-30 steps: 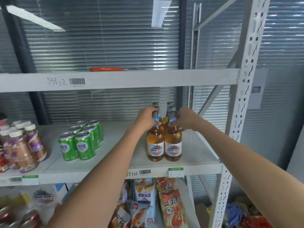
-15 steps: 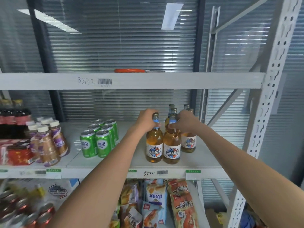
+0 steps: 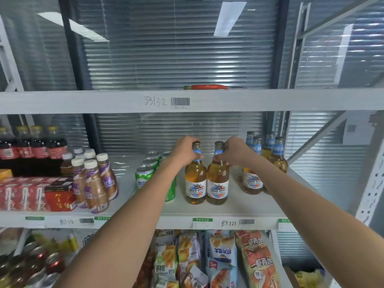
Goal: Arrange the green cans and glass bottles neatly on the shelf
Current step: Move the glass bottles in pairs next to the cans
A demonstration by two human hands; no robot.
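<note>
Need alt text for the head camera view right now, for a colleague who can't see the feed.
Two bare hands each grip the neck of an upright amber glass bottle: left hand on the left bottle, right hand on the right bottle, side by side on a white metal shelf. Green drink cans stand left, more amber bottles right.

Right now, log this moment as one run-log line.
left hand: grips left bottle neck | right hand: grips right bottle neck | both upright on shelf

Amber glass bottles, blue neck bands, blue-orange shield labels; green cans; white shelf.
</note>
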